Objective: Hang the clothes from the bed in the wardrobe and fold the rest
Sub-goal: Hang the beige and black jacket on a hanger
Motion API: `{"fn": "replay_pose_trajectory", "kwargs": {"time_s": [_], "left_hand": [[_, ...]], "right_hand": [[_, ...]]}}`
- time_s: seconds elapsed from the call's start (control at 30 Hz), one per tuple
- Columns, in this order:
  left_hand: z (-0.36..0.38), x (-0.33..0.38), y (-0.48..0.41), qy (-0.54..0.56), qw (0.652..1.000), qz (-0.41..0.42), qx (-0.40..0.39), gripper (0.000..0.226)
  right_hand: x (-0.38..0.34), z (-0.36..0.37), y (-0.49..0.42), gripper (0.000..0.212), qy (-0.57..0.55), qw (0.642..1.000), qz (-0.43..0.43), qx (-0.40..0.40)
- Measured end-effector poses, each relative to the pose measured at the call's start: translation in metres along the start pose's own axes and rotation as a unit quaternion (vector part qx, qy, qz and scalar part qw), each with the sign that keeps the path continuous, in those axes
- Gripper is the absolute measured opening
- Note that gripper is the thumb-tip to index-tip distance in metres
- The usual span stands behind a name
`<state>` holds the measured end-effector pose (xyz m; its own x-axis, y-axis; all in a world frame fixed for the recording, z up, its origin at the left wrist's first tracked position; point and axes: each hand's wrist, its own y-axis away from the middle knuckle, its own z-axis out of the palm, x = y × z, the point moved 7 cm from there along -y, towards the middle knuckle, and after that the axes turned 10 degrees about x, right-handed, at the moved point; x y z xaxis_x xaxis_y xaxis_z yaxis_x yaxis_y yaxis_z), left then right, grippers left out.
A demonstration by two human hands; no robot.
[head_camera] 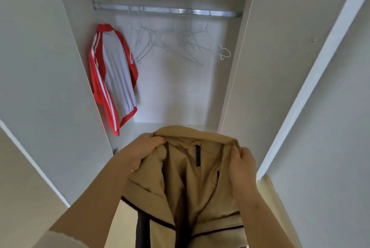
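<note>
Nearest, at six o'clock, the tan jacket (192, 183) hangs open, its hem cut off by the frame. The left hand (140, 151) pinches its collar at nine o'clock, the right hand (243, 164) at three, fingertips buried in cloth. Beyond, the open wardrobe (236, 91) holds a red-and-white shirt (114, 73) at ten o'clock; faint wire hangers (170, 43) blur under the rail (166, 10) at twelve.

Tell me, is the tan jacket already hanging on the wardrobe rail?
No, both hands hold the tan jacket by its collar, below the rail.
</note>
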<state>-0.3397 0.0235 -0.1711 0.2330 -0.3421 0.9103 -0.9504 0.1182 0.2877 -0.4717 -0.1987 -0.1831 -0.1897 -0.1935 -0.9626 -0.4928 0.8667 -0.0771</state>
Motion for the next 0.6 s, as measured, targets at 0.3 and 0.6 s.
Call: {"fn": "replay_pose_trajectory", "kwargs": {"time_s": [0.3,0.6], "left_hand": [[-0.089,0.0,-0.086,0.266,0.958,-0.082,0.07,0.025],[-0.176,0.053,-0.217,0.125,0.974,-0.007,0.187,0.031]], "right_hand": [[-0.031,0.165,-0.026,0.026,0.016,0.99,-0.012,-0.142],[-0.082,0.321,-0.062,0.027,0.035,0.987,-0.013,-0.157]]}}
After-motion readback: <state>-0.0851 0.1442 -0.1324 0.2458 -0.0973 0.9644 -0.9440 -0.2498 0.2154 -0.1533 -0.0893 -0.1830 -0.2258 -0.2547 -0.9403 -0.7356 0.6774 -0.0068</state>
